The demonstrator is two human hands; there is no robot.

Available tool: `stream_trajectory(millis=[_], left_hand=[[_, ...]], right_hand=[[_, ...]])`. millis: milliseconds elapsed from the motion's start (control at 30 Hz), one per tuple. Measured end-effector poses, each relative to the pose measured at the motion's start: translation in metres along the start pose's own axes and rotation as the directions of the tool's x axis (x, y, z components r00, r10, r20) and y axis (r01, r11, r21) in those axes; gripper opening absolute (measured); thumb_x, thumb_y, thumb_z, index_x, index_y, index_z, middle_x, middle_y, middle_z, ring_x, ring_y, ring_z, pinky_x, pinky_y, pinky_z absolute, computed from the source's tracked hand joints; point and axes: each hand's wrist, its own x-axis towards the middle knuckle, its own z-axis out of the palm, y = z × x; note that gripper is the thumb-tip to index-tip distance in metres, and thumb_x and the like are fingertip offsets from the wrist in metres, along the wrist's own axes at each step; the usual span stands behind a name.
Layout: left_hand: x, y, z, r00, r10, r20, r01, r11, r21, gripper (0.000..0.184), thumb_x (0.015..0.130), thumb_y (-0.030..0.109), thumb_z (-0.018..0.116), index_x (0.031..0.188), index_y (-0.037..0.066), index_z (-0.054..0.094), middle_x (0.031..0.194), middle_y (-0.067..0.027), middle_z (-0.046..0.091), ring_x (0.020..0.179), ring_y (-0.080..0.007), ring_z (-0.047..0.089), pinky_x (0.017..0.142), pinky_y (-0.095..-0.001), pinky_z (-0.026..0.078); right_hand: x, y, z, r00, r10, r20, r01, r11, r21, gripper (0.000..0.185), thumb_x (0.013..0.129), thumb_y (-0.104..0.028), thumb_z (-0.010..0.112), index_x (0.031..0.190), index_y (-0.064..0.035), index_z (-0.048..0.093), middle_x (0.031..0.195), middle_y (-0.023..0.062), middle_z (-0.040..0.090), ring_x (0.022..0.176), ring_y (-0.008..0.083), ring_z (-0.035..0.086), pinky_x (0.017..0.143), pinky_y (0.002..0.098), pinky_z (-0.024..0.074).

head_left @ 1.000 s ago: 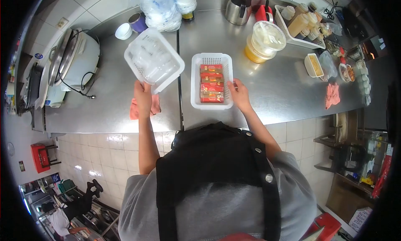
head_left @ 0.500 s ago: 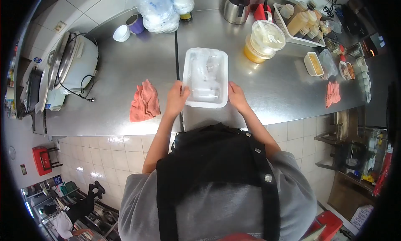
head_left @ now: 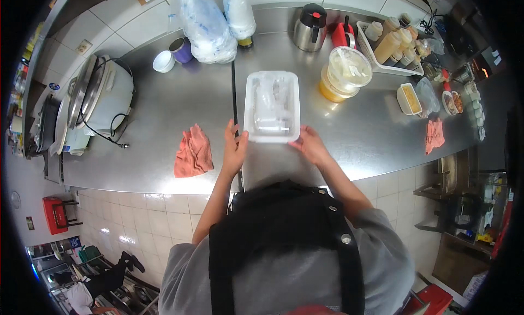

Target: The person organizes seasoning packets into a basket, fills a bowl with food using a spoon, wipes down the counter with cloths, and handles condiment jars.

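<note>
A white rectangular plastic container (head_left: 272, 136) is in front of me at the steel counter, with something clear and shiny inside it. My left hand (head_left: 235, 148) is by its near left corner, fingers apart, the thumb close to or touching the rim. At the near right corner, my right hand (head_left: 311, 146) has thumb and fingers closed on the edge. Left of my left hand lies a crumpled pink cloth (head_left: 193, 152). Beyond the container, to the right, stand stacked clear tubs (head_left: 347, 69), the lower with yellow-orange contents.
Bagged cups (head_left: 207, 31), a purple cup (head_left: 180, 50) and a white bowl (head_left: 163, 61) stand at the back. A steel jug (head_left: 310, 28) and a basket of bottles (head_left: 393, 64) are back right. A large cooker (head_left: 112, 96) with a loose cord sits left. Another person (head_left: 103, 282) is behind, lower left.
My view has shifted, so the counter sits lower in it. My left hand has loosened from the container's side, and my right hand has slid to its near right corner.
</note>
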Motion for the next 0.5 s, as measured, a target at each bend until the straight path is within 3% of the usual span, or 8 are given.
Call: stream_trajectory(millis=[67, 133, 200, 233, 300, 367, 433, 500], left_hand=[[0.0, -0.009, -0.003, 0.999, 0.029, 0.015, -0.029, 0.999, 0.021, 0.059, 0.101, 0.03, 0.058, 0.146, -0.002, 0.036, 0.133, -0.0231, 0.055, 0.112, -0.0266, 0.06, 0.095, -0.0369, 0.047], [-0.001, -0.019, -0.011, 0.998, 0.059, 0.024, -0.06, 0.997, 0.044, 0.056, 0.101, 0.03, 0.059, 0.144, -0.002, 0.04, 0.129, -0.0217, 0.059, 0.11, -0.0238, 0.061, 0.094, -0.0359, 0.048], [-0.008, -0.024, -0.02, 0.982, -0.029, 0.186, -0.005, 0.984, 0.178, 0.039, 0.104, 0.023, 0.054, 0.137, 0.002, 0.051, 0.124, -0.0124, 0.064, 0.109, -0.0172, 0.062, 0.088, -0.0297, 0.051], [-0.016, -0.023, -0.022, 0.984, -0.019, 0.177, -0.014, 0.983, 0.182, 0.039, 0.104, 0.023, 0.054, 0.137, 0.002, 0.051, 0.124, -0.0124, 0.064, 0.109, -0.0172, 0.062, 0.088, -0.0297, 0.051], [-0.037, -0.021, -0.022, 0.984, -0.043, 0.174, 0.04, 0.999, 0.024, 0.031, 0.105, 0.021, 0.053, 0.128, 0.001, 0.058, 0.115, -0.0095, 0.069, 0.102, -0.0159, 0.066, 0.086, -0.0282, 0.051], [-0.054, -0.024, -0.026, 0.987, -0.089, 0.133, 0.084, 0.995, 0.046, 0.03, 0.105, 0.02, 0.053, 0.127, 0.001, 0.058, 0.114, -0.0093, 0.069, 0.101, -0.0158, 0.066, 0.086, -0.028, 0.051], [-0.074, -0.032, -0.026, 0.986, -0.143, 0.09, 0.138, 0.988, 0.064, 0.029, 0.105, 0.019, 0.053, 0.126, 0.001, 0.059, 0.113, -0.0091, 0.069, 0.101, -0.0158, 0.066, 0.085, -0.0279, 0.051], [-0.092, -0.042, -0.022, 0.987, -0.157, 0.011, 0.156, 0.986, 0.059, 0.028, 0.104, 0.019, 0.054, 0.122, -0.001, 0.062, 0.107, -0.0112, 0.073, 0.097, -0.0164, 0.07, 0.081, -0.0276, 0.055]], right_hand=[[0.045, -0.016, -0.008, 0.989, -0.119, -0.088, 0.116, 0.992, -0.038, 0.029, 0.105, -0.016, 0.047, 0.122, 0.0063, 0.044, 0.109, 0.0126, 0.057, 0.095, 0.0211, 0.062, 0.085, 0.0343, 0.0615], [0.081, -0.047, -0.007, 0.982, -0.183, -0.035, 0.185, 0.981, 0.056, 0.025, 0.104, -0.014, 0.046, 0.121, 0.0043, 0.044, 0.101, 0.0099, 0.053, 0.086, 0.0196, 0.06, 0.083, 0.0347, 0.0621], [0.134, -0.059, -0.016, 0.979, -0.193, -0.058, 0.199, 0.973, 0.114, 0.023, 0.104, -0.012, 0.047, 0.121, 0.0029, 0.044, 0.099, 0.0091, 0.052, 0.084, 0.0192, 0.058, 0.082, 0.0348, 0.0623], [0.154, -0.067, -0.016, 0.977, -0.196, -0.088, 0.208, 0.963, 0.172, 0.021, 0.103, -0.011, 0.048, 0.12, 0.0015, 0.045, 0.097, 0.0083, 0.051, 0.082, 0.0187, 0.057, 0.081, 0.0348, 0.0626], [0.173, -0.086, -0.006, 0.972, -0.21, -0.105, 0.226, 0.958, 0.175, 0.02, 0.103, -0.009, 0.048, 0.12, 0.0015, 0.045, 0.098, 0.0086, 0.051, 0.082, 0.0187, 0.057, 0.081, 0.0351, 0.0627], [0.187, -0.102, 0.004, 0.969, -0.215, -0.123, 0.234, 0.956, 0.176, 0.019, 0.103, -0.008, 0.048, 0.119, 0.0014, 0.045, 0.1, 0.0089, 0.051, 0.082, 0.0186, 0.057, 0.081, 0.0353, 0.0628], [0.204, -0.115, 0.006, 0.932, -0.27, -0.243, 0.319, 0.928, 0.192, 0.026, 0.101, -0.003, 0.05, 0.125, 0.0051, 0.046, 0.105, 0.0112, 0.056, 0.089, 0.0223, 0.059, 0.09, 0.0373, 0.0595], [0.222, -0.114, -0.001, 0.934, -0.306, -0.188, 0.344, 0.911, 0.229, 0.029, 0.1, -0.001, 0.05, 0.127, 0.0064, 0.044, 0.111, 0.0133, 0.055, 0.098, 0.0251, 0.06, 0.091, 0.0371, 0.0587]])
